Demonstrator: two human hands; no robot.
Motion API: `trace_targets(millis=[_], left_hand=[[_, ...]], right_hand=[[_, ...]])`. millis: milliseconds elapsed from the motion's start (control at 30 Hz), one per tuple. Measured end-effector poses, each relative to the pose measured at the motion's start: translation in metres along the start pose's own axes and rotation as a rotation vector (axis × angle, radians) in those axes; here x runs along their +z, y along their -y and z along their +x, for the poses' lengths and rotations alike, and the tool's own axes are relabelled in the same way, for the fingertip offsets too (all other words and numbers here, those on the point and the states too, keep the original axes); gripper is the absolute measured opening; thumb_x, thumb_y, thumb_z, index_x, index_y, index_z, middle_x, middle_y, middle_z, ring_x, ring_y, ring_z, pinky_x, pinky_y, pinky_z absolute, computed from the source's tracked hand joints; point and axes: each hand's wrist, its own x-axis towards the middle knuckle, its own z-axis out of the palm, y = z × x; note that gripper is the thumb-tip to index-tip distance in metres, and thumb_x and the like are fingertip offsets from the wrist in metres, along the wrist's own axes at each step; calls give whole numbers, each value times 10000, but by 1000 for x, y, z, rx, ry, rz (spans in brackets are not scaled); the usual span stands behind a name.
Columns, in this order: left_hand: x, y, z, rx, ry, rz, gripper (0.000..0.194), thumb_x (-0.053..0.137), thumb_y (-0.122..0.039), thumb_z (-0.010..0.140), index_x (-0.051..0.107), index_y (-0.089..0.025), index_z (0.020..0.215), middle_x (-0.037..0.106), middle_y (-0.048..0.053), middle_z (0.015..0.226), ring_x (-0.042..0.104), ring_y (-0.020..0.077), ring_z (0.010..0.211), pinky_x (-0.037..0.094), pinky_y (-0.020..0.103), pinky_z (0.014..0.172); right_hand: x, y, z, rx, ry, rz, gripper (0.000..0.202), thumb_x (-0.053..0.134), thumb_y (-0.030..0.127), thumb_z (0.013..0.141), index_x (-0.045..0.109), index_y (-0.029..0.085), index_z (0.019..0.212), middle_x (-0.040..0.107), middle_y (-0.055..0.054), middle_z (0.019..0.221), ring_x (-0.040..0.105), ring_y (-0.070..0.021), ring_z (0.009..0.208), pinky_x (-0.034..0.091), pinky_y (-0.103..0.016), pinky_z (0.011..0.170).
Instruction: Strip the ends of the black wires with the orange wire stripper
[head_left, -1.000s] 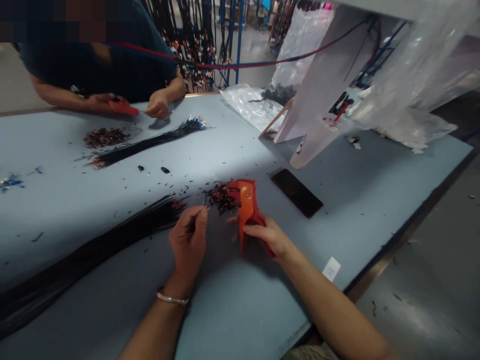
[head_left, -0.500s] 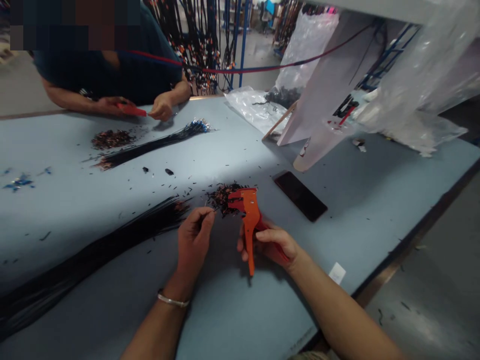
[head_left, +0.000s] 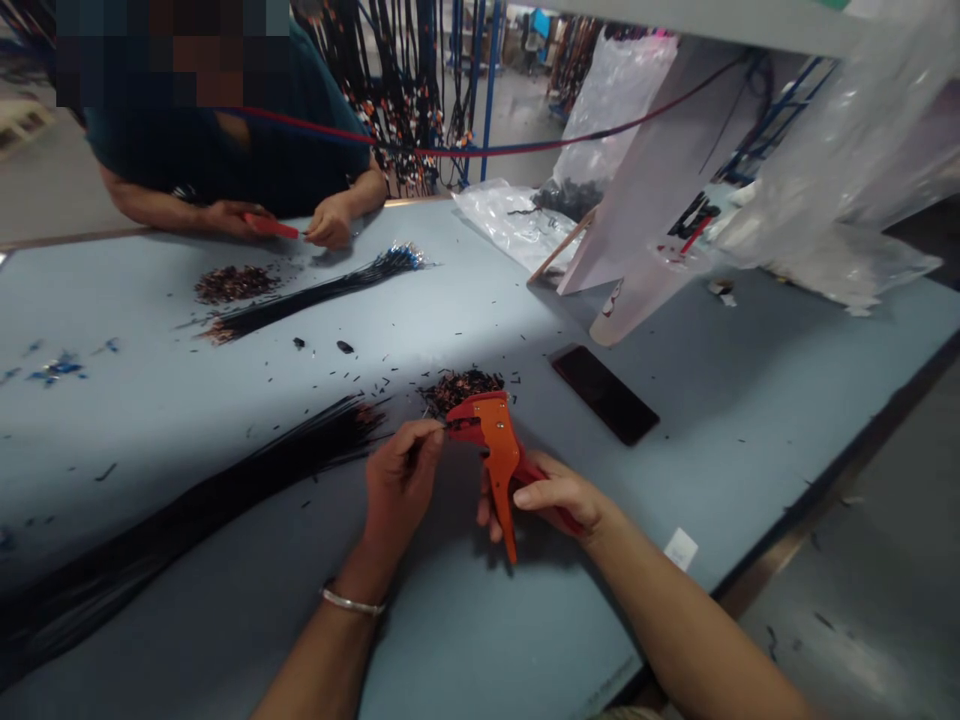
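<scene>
My left hand (head_left: 405, 475) pinches a thin dark wire, and the wire's tip meets the jaws of an orange and red wire stripper (head_left: 498, 430). The stripper's handles are held in my right hand (head_left: 551, 495), with the fingers wrapped round them. Behind the jaws lies a pile of small black and copper-coloured scraps (head_left: 461, 388). To the left of my left hand, a long bundle of black wires (head_left: 225, 500) stretches over the blue-grey table (head_left: 450, 640), its copper-coloured ends close to the scraps.
A dark phone (head_left: 606, 394) lies right of the stripper. Across the table a person holds a red tool (head_left: 271, 226) beside a second wire bundle (head_left: 315, 293) and scrap pile (head_left: 236, 284). A white tube (head_left: 637, 290) and plastic bags (head_left: 517, 220) are at the back right.
The stripper's jaws have tilted left and come to the wire in my left hand, where a gap showed before. The whole view has shifted slightly.
</scene>
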Motion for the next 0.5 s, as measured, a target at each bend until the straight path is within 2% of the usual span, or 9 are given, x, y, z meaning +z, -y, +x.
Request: trace_targets(millis=[233, 500], left_hand=[[-2, -3, -3, 30, 44, 2, 173, 506, -267, 920, 621, -180, 824, 539, -38, 643, 459, 93, 560, 366, 204, 547], [-3, -4, -3, 65, 43, -19, 176, 485, -260, 933, 605, -176, 836, 548, -30, 669, 480, 99, 582, 378, 212, 567]], right_hand=[[-3, -1, 0, 32, 26, -20, 399, 757, 322, 706, 629, 93, 1007, 723, -125, 883, 703, -201, 701, 565, -305, 611], [-5, -1, 0, 39, 61, -40, 408, 774, 345, 711, 641, 94, 1002, 718, -116, 885, 700, -187, 713, 560, -277, 607]])
